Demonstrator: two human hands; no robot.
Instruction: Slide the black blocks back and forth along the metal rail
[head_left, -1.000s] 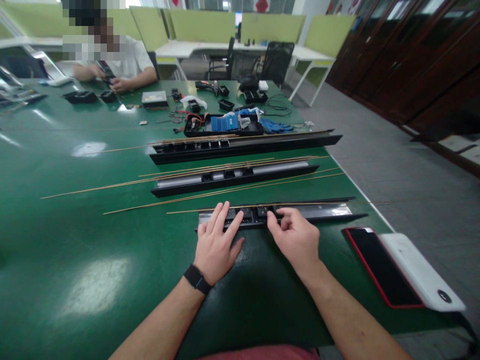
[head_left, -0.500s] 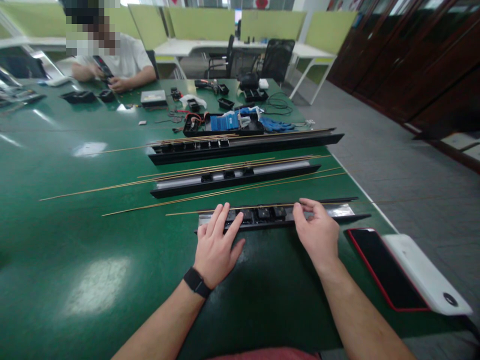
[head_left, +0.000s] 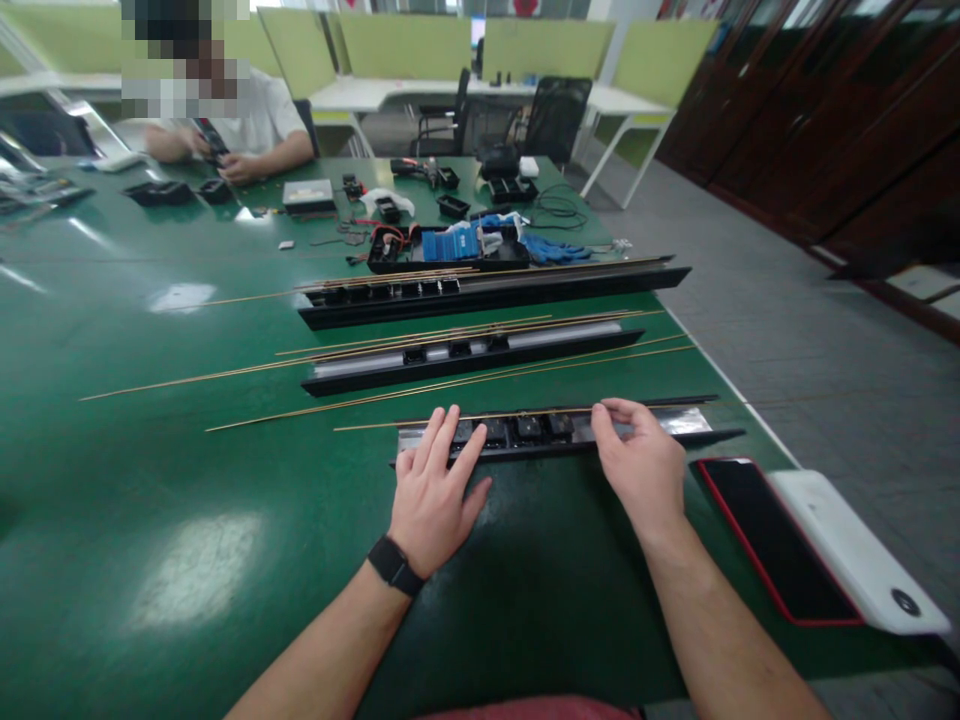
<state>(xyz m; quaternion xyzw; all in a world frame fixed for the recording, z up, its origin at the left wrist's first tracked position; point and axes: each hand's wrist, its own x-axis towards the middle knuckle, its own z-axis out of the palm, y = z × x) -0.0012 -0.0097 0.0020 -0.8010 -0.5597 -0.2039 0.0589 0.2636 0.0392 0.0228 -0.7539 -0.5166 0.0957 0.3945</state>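
A black channel (head_left: 540, 454) with a silvery inner lining lies crosswise in front of me. Several small black blocks (head_left: 529, 428) sit inside it. Along its far side runs a thin brass-coloured rod (head_left: 364, 428), sticking out past the left end. My left hand (head_left: 427, 505), wearing a black watch, rests with spread fingers over the channel's left part. My right hand (head_left: 643, 465) is closed in a pinch at the rod, towards the channel's right end. The fingertips partly hide the rod there.
Two more black channels (head_left: 487, 300) (head_left: 480, 368) and several thin rods (head_left: 450, 382) lie farther back. A red-edged phone (head_left: 776, 540) and a white device (head_left: 855, 550) are at right. Beyond are a black tray (head_left: 442, 265) and blue gloves (head_left: 555, 248). A person (head_left: 262, 120) sits across the table.
My right hand has shifted very slightly to the right along the rod. My left hand stays in place, fingers still spread.
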